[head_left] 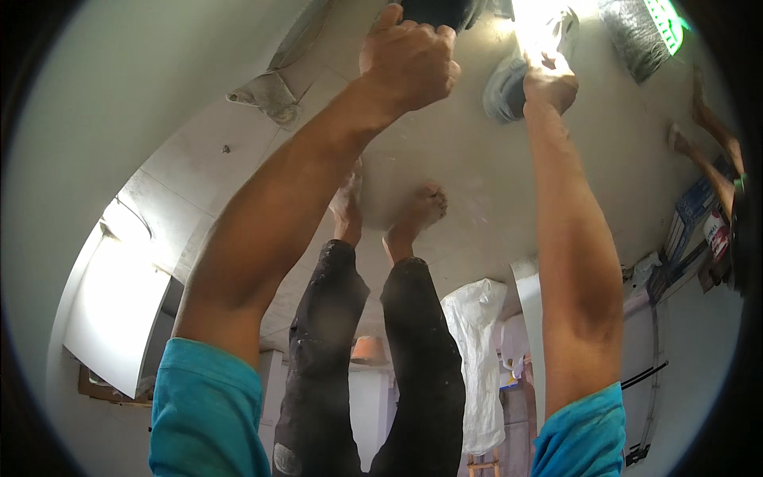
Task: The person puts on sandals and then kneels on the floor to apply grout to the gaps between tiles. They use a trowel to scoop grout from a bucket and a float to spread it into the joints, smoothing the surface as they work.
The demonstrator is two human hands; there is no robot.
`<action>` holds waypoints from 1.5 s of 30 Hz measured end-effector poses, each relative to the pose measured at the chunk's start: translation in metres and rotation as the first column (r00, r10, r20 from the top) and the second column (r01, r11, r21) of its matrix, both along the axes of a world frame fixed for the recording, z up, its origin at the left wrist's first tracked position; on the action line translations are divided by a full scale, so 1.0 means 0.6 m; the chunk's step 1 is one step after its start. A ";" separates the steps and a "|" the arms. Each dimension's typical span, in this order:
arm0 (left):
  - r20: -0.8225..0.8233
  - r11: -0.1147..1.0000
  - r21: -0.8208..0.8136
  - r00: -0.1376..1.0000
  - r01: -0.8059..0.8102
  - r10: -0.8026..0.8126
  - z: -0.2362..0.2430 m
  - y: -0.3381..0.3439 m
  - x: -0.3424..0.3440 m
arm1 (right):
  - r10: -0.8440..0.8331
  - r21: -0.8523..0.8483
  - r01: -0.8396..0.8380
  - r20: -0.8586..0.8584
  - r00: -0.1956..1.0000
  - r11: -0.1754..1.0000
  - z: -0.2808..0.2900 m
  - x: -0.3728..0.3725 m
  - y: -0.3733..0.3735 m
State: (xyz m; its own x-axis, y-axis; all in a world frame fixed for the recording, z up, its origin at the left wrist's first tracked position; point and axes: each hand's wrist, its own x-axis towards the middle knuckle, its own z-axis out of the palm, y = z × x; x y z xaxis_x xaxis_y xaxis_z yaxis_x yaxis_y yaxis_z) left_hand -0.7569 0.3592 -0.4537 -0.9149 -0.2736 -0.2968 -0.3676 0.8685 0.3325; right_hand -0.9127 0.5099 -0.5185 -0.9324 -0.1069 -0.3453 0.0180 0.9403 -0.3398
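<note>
My left hand (408, 63) is closed at top centre, beside a dark object (433, 11) cut off by the frame; what its fingers grip is hidden. My right hand (551, 86) is closed at the upper right on something washed out by glare, which I cannot make out. A greyish, bag-like item (502, 94) lies just behind that hand on the pale tiled floor (477, 191). My bare feet show below, between my forearms.
A grey, dirty cloth-like item (262, 99) lies at upper left, a dark sheet (632, 40) with a bright green object (664, 24) at top right. Another person's bare legs (715, 179) are at right, near stacked boxes (693, 208). A white sack (474, 334) is at lower centre.
</note>
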 end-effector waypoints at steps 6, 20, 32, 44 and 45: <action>0.093 0.991 0.049 0.987 0.128 -0.132 0.064 0.000 -0.062 | 0.119 -0.047 -0.126 -0.128 0.985 0.991 -0.031 -0.013 0.094; 0.393 0.965 0.039 0.884 0.260 -0.254 0.076 0.063 -0.143 | 0.285 -0.117 -0.285 -0.018 0.958 0.951 0.086 0.113 0.161; 0.443 0.983 0.158 0.883 0.096 -0.157 0.118 0.108 -0.007 | 0.247 -0.320 -0.147 0.299 0.922 0.936 0.148 0.314 0.225; 0.308 0.995 0.092 0.951 -0.051 0.020 0.068 0.066 0.103 | 0.530 -0.276 -0.478 0.155 0.834 0.834 0.120 0.232 0.065; 0.311 0.994 0.091 0.950 -0.063 0.032 0.065 0.065 0.110 | 0.496 -0.280 -0.444 0.153 0.854 0.851 0.122 0.239 0.057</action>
State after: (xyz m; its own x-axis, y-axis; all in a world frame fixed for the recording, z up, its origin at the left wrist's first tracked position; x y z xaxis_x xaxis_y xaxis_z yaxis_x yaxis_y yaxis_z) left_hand -0.6908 0.3983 -0.4145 -0.7608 -0.2695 -0.5903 -0.5057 0.8163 0.2792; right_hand -0.7691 0.5439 -0.4453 -0.6562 -0.6127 -0.4404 -0.3109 0.7513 -0.5821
